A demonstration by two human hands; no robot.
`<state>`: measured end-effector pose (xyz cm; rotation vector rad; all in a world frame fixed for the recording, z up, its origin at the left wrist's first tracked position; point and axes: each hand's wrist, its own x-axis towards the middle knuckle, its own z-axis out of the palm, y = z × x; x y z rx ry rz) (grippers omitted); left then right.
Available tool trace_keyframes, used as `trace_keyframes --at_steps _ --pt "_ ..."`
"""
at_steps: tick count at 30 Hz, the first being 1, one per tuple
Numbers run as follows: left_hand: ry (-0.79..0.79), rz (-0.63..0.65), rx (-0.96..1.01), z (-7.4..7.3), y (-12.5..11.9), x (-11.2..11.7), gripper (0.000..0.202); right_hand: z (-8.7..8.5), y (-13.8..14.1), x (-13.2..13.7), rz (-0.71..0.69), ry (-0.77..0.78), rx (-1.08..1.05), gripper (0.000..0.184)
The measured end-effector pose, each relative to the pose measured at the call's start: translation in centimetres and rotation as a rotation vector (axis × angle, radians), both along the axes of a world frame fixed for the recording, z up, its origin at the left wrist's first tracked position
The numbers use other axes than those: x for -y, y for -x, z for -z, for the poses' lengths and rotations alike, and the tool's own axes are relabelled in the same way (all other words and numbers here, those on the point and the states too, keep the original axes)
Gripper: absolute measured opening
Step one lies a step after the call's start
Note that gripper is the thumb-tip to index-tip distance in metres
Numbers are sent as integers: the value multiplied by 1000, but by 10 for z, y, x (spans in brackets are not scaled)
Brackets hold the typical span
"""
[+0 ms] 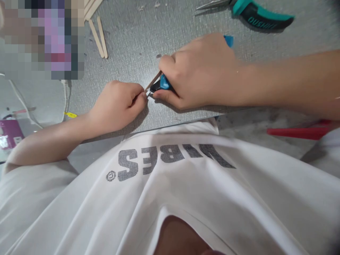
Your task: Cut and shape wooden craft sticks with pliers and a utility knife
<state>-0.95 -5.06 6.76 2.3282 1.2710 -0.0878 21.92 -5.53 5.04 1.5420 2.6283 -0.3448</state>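
My right hand is wrapped round a blue and black utility knife, whose short metal blade points left. Between my hands runs a thin wooden craft stick, slanting up toward my right forefinger. The thumb and forefinger of my left hand pinch the stick's lower end, close to the blade tip. Whether the blade touches the wood I cannot tell. My right palm hides most of the knife's handle; its blue end shows behind the knuckles.
Pliers with teal and black handles lie at the back right of the grey table. Loose craft sticks are at the back left. A white cable hangs at the left. Below the table edge at right is a red object.
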Motion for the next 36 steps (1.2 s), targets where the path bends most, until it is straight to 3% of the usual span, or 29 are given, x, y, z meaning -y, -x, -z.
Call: trace_keyframes --at_steps 4,12,22,30,36 --pt "22 -28 -1 -2 -3 1 41 0 1 3 28 -7 -56 72" --pt "-1 -32 -84 1 -5 2 41 -4 9 4 -12 -50 38 67" --pt "-44 -1 -27 8 3 1 35 -7 14 3 -55 -40 141 69" --pt "-27 -4 -13 3 3 -1 36 -10 14 2 -120 -46 172 64" --pt "-51 -3 40 3 4 1 32 -9 8 2 -73 -21 119 69"
